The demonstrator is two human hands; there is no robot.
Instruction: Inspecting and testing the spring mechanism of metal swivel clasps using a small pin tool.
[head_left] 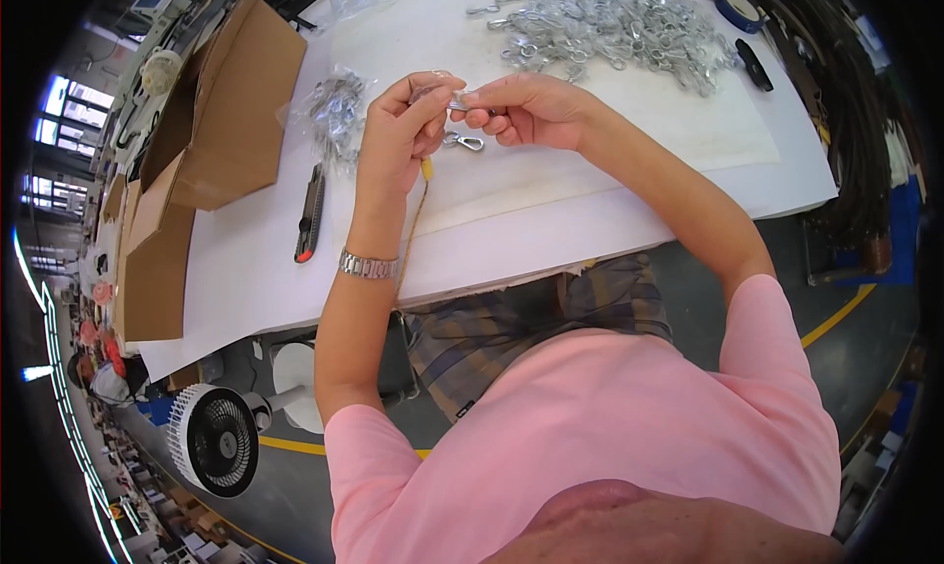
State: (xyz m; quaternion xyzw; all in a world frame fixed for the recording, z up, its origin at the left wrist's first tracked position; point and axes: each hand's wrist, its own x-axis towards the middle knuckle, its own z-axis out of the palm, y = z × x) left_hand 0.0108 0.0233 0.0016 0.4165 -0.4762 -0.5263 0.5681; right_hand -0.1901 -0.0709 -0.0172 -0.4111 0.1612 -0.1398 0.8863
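Observation:
My left hand (pixel 408 121) and my right hand (pixel 531 107) meet above the white-covered table, both closed with thumbs and fingers pinched. Between their fingertips is a small silvery metal piece (pixel 457 103), mostly covered by the fingers, so its kind does not show. Just below the fingertips a silver snap hook (pixel 464 141) shows against the table; whether it joins the piece in my fingers is hidden. A yellow-ended cord (pixel 427 169) runs down beside my left wrist. Left of that hand lies a small heap of metal parts in clear plastic (pixel 336 112).
A large pile of silver metal hooks and clear plastic (pixel 610 33) covers the table's far right. Near it are a blue tape roll (pixel 739 11) and a black object (pixel 754 64). A box cutter (pixel 310 215) lies by an open cardboard box (pixel 246 102). A fan (pixel 216 440) stands lower left.

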